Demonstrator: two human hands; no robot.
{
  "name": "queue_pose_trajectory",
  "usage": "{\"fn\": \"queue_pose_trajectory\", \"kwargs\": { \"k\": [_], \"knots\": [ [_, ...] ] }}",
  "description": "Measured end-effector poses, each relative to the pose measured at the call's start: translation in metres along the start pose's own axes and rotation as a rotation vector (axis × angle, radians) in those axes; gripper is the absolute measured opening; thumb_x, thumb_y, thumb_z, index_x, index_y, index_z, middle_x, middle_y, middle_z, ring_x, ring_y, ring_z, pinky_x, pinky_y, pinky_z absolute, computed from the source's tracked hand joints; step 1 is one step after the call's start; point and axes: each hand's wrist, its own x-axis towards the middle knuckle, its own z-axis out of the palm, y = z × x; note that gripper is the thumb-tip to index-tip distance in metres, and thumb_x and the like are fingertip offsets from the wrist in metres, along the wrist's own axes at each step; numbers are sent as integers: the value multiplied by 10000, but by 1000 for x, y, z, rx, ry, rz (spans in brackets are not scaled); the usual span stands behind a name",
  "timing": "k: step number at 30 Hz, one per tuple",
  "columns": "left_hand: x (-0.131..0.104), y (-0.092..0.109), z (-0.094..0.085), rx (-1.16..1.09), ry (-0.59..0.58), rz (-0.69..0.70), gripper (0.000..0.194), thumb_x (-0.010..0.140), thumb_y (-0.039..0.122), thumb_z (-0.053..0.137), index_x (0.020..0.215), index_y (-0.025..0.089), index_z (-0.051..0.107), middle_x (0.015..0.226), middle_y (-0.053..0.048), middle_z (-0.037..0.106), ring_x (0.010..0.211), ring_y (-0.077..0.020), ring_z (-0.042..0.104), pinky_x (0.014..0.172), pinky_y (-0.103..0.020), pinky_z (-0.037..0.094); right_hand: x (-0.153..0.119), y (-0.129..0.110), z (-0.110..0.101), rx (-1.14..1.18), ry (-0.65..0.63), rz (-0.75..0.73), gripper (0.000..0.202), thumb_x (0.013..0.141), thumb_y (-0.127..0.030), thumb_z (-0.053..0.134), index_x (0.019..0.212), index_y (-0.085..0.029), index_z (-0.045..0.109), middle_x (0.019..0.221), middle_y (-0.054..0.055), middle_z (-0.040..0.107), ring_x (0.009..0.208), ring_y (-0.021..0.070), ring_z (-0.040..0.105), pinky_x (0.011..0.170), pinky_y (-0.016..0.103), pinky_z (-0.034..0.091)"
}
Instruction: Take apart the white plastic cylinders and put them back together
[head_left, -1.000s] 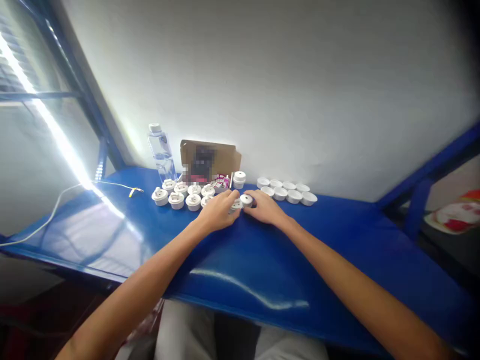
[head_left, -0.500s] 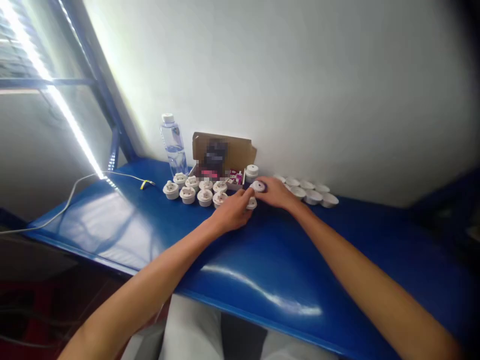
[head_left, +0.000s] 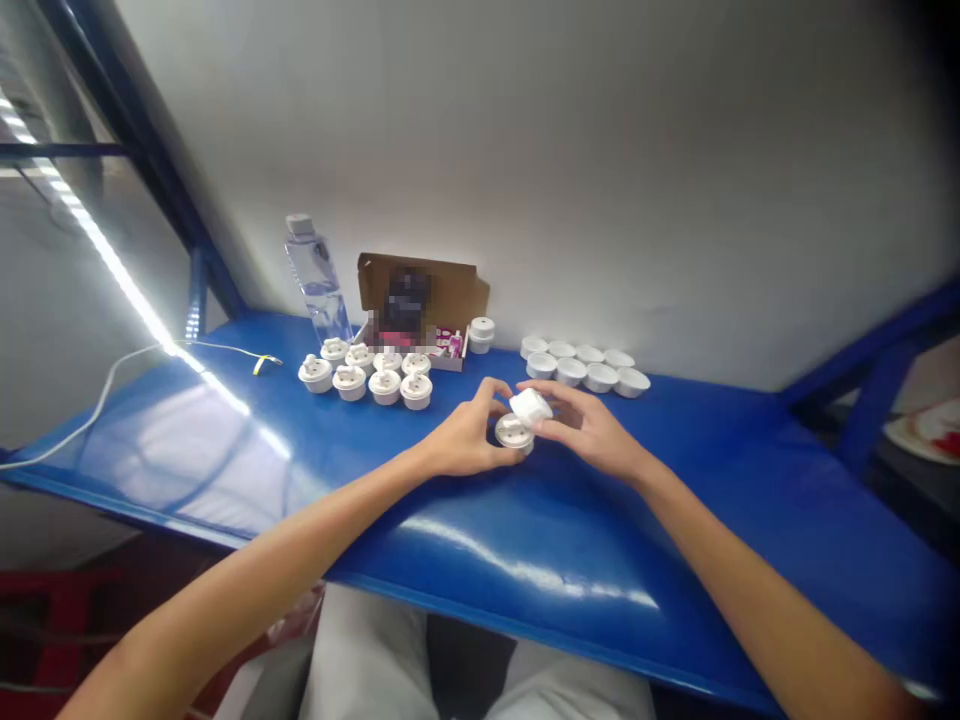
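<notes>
My left hand (head_left: 480, 435) curls round a round white socket piece (head_left: 514, 433) on the blue table, thumb and fingers on its sides. Just above and to its right, my right hand (head_left: 581, 425) grips a smaller white piece (head_left: 531, 405) between thumb and fingers, tilted over the socket piece. Left of my hands stand two rows of similar white socket pieces (head_left: 385, 386). On the right, white round cups (head_left: 601, 377) are set in two rows near the wall.
An open cardboard box (head_left: 450, 290) with small purple-and-white packets stands at the wall. Beside it are a clear water bottle (head_left: 322, 290) and a stacked white unit (head_left: 481, 335). A pale cable (head_left: 112, 375) crosses the left of the blue table (head_left: 600, 530).
Both hands have moved nearer the front edge with the socket piece. The white piece in my right hand is now tilted above it, and the cups on the right are uncovered. The view has shifted slightly.
</notes>
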Motion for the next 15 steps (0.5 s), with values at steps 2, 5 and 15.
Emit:
{"fn": "queue_pose_trajectory", "kwargs": {
  "k": [2, 5, 15],
  "knots": [
    [1, 2, -3, -63, 41, -53, 537, 719, 277, 791, 1083, 227, 400, 917, 3, 668, 810, -156, 628, 728, -267, 467, -1, -1, 2, 74, -28, 7, 504, 842, -383, 747, 1318, -255, 641, 1275, 79, 696, 1125, 288, 677, 941, 425, 575],
    [3, 5, -12, -178, 47, -142, 508, 659, 240, 813, 940, 223, 390, 798, 49, 592, 718, -119, 570, 648, -231, 428, -1, -3, 5, 85, -51, 5, 487, 825, -352, 771, 1284, -247, 644, 1220, 70, 716, 1090, 274, 686, 939, 418, 571],
    [9, 13, -24, -363, 43, -185, 391, 721, 253, 785, 1083, 153, 677, 1014, -42, 696, 954, -185, 640, 862, -298, 475, -1, -2, 8, 84, 99, -58, 486, 778, -321, 817, 1229, -247, 651, 1168, 70, 723, 984, 255, 714, 887, 412, 582]
  ]
}}
